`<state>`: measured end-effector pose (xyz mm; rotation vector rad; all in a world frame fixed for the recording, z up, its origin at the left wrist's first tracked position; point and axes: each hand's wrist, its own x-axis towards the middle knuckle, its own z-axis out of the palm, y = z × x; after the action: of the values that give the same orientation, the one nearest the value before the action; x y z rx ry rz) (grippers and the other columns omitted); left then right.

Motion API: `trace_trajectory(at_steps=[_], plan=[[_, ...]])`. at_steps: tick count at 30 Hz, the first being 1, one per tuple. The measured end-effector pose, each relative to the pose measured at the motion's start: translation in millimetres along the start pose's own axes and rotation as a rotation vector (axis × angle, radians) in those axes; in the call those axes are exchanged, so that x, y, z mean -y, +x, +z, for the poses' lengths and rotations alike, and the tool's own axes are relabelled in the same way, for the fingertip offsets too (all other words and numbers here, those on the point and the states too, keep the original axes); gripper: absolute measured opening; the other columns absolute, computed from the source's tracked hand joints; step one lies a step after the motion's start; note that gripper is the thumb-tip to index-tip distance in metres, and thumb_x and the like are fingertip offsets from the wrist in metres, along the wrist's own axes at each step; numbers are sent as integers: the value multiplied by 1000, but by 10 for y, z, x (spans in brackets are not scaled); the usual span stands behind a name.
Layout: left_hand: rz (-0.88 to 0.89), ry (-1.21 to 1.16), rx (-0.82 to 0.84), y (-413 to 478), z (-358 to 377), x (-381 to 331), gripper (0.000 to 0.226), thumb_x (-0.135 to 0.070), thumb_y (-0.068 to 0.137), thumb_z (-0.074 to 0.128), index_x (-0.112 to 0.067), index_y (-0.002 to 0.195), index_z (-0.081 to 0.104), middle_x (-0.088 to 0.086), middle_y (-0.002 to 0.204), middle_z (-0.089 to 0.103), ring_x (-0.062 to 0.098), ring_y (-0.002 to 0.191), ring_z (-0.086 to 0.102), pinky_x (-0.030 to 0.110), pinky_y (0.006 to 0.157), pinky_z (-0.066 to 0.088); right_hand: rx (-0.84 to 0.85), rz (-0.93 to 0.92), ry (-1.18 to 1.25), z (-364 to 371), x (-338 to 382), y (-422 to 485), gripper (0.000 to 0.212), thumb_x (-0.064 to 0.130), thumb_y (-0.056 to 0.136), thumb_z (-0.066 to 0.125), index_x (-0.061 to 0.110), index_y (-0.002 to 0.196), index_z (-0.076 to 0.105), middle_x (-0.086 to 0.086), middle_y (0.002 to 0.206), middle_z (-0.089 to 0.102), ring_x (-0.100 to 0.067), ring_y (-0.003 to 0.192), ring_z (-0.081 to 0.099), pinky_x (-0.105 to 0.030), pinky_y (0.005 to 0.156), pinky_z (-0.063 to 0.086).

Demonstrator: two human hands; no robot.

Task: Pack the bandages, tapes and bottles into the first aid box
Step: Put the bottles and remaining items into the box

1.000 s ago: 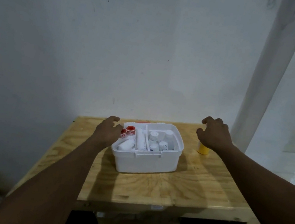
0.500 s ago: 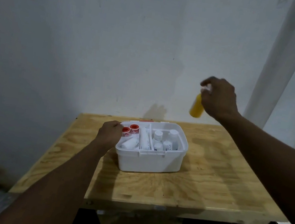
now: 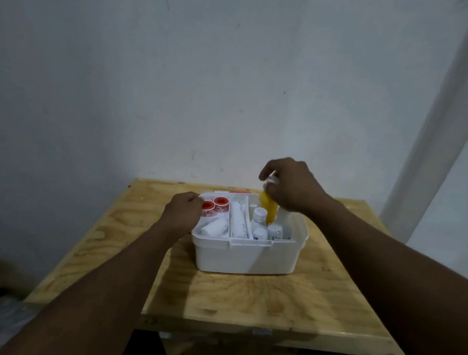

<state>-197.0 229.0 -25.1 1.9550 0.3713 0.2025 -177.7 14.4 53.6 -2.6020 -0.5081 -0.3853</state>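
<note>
A white first aid box (image 3: 244,256) stands open on the wooden table (image 3: 283,303). Its left compartment holds two red tape rolls (image 3: 213,205) and a white bandage roll (image 3: 213,228); a long white roll (image 3: 238,220) lies in the middle slot. Several small white bottles (image 3: 260,225) stand in the right compartment. My right hand (image 3: 290,186) grips the white cap of a yellow bottle (image 3: 268,207), whose lower end is inside the right compartment at the back. My left hand (image 3: 183,210) rests closed against the box's left rim.
The table stands against a white wall (image 3: 181,75), with a white pillar (image 3: 458,122) at the right. Behind the box something white with a red strip (image 3: 233,191) shows just above the rim. Dark floor clutter lies below the table's front edge.
My right hand took the yellow bottle from the table right of the box, lifted it high, and brought it down into the box's right compartment. My left hand stayed at the left rim.
</note>
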Motion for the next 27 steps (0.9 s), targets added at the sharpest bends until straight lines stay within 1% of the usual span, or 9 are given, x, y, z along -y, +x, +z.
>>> trace_trajectory(at_steps=[7,11,13,16,18,21,24,25,27], plan=[[-16,-2,-1,6,-8,8,28,-22,103,45,-13,110,70,9,111,69,28,102,64,41,94,53,153,43,33,171,-6,32,20,13,83,67,20,102,70,-7,117,64,-22,101,64,-36,90,54],[-12,13,12,7,-4,13,26,-23,104,44,-14,110,68,6,108,66,26,101,63,40,93,53,196,78,76,189,16,37,22,11,83,67,16,105,71,-8,110,65,-22,95,65,-30,80,54],[-14,12,16,8,-4,10,27,-24,105,44,-14,111,68,5,108,66,25,99,62,39,90,53,208,62,79,167,29,49,21,14,84,68,14,105,72,-7,110,66,-20,91,65,-27,76,51],[-46,-43,30,-1,-13,-13,27,-30,105,44,-16,113,66,4,104,65,21,90,62,32,71,51,206,46,92,126,22,82,17,23,87,68,13,100,74,-6,110,69,-17,89,61,-29,82,51],[-93,-110,50,-6,-35,-32,32,-37,106,42,-15,106,65,1,95,69,18,82,64,30,66,52,148,82,133,100,-25,116,19,29,87,68,14,95,75,-5,107,72,-17,89,62,-28,82,50],[-166,-149,118,29,-95,-42,48,-47,106,34,-13,95,67,9,99,73,26,89,68,38,85,57,-29,186,193,59,-138,153,22,33,87,66,14,92,75,-5,104,74,-21,99,64,-29,84,48],[-232,-139,175,103,-149,-46,58,-56,104,30,-10,107,65,13,110,72,34,103,67,49,101,52,-163,416,327,86,-304,165,25,34,86,64,11,90,72,-9,103,73,-28,99,64,-37,87,54],[-252,-139,190,131,-157,-53,60,-58,103,30,-9,112,64,14,113,71,35,105,67,50,102,51,-174,511,377,114,-354,163,29,35,85,64,7,93,71,-12,104,72,-30,97,65,-40,80,57],[-289,-144,215,183,-158,-69,62,-58,102,31,-7,116,62,15,113,71,36,104,67,51,102,52,-114,688,486,180,-424,138,40,38,86,63,2,106,65,-16,107,67,-34,92,64,-34,61,54]])
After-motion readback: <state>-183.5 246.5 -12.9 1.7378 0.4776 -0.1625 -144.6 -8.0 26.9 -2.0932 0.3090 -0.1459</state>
